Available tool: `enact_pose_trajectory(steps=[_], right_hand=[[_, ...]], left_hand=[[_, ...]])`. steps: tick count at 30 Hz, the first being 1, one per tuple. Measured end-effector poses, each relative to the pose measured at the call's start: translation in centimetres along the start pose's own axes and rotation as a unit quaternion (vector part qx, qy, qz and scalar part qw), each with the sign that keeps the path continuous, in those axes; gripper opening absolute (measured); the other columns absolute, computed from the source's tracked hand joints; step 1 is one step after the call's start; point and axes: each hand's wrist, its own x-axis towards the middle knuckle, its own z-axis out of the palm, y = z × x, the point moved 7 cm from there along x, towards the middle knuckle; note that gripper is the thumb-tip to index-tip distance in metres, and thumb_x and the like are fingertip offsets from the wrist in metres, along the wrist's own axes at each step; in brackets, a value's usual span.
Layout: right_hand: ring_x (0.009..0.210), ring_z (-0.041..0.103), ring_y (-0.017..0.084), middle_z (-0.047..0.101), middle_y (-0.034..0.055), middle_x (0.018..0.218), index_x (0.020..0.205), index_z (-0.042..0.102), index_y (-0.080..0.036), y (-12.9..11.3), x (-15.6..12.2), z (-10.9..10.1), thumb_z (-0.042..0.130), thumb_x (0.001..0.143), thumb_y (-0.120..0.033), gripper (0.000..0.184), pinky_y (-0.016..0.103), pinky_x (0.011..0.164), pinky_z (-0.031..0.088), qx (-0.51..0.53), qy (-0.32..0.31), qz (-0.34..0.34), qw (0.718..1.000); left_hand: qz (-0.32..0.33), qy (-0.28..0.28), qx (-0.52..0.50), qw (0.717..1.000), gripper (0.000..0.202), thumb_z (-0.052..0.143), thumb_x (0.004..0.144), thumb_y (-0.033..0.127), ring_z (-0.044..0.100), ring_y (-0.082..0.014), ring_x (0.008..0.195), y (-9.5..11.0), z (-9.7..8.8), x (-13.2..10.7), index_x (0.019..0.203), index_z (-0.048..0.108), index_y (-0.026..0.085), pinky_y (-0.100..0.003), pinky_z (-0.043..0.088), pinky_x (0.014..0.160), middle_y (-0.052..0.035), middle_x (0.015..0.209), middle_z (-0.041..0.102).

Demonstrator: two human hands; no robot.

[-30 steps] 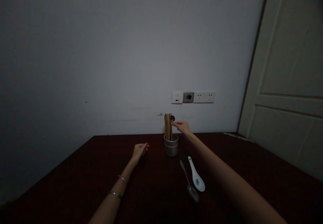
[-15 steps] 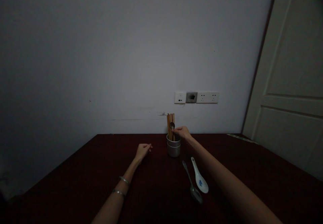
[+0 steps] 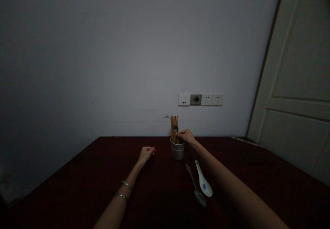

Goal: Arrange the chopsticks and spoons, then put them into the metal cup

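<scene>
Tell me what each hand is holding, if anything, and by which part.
The right hand pinches an upright spoon just below its bowl; nothing shows held in the loosely curled left hand.

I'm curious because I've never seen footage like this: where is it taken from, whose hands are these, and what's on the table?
There is no machine: these are a person's bare hands, seen by a camera worn on their head, looking forward and down. The right hand pinches a dark-bowled spoon just above a metal cup, in which chopsticks stand. The left hand, fingers curled, is to the cup's left; nothing shows in it. Nearer the camera, a metal spoon and a white spoon lie side by side on the dark red table.
</scene>
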Motion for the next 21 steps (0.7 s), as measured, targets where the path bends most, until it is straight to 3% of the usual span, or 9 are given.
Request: enact_pose_trajectory(steps=[8,15,21], right_hand=[[0.057,0.060,0.013,0.068,0.0069,0.063,0.069,0.071,-0.010,-0.1,0.0,-0.3,0.065,0.061,-0.027,0.020,0.018,0.047,0.037,-0.029,-0.009,-0.004,1.000],[0.059,0.060,0.014,0.068,0.0057,0.063,0.071,0.072,-0.011,-0.3,-0.2,-1.2,0.067,0.059,-0.031,0.024,0.019,0.048,0.037,-0.039,-0.009,-0.008,0.999],[0.060,0.059,0.013,0.068,0.0048,0.063,0.074,0.071,-0.011,-0.4,-0.3,-3.9,0.063,0.063,-0.030,0.023,0.019,0.052,0.040,-0.042,0.018,-0.008,0.999]], left_hand=[[0.008,-0.017,-0.013,1.000,0.040,0.048,0.070,0.046,0.033,-0.0057,0.037,-0.4,0.3,0.4,0.065,0.064,0.009,-0.020,0.021,0.041,0.0008,0.046,0.050],[0.001,-0.008,0.005,1.000,0.044,0.051,0.067,0.051,0.034,-0.0068,0.038,0.1,0.1,-0.1,0.061,0.064,0.010,-0.020,0.021,0.042,0.0002,0.044,0.050],[-0.004,-0.008,0.012,1.000,0.044,0.053,0.065,0.051,0.038,-0.0084,0.040,1.0,0.0,-0.7,0.060,0.065,0.010,-0.020,0.023,0.042,-0.0012,0.044,0.052]])
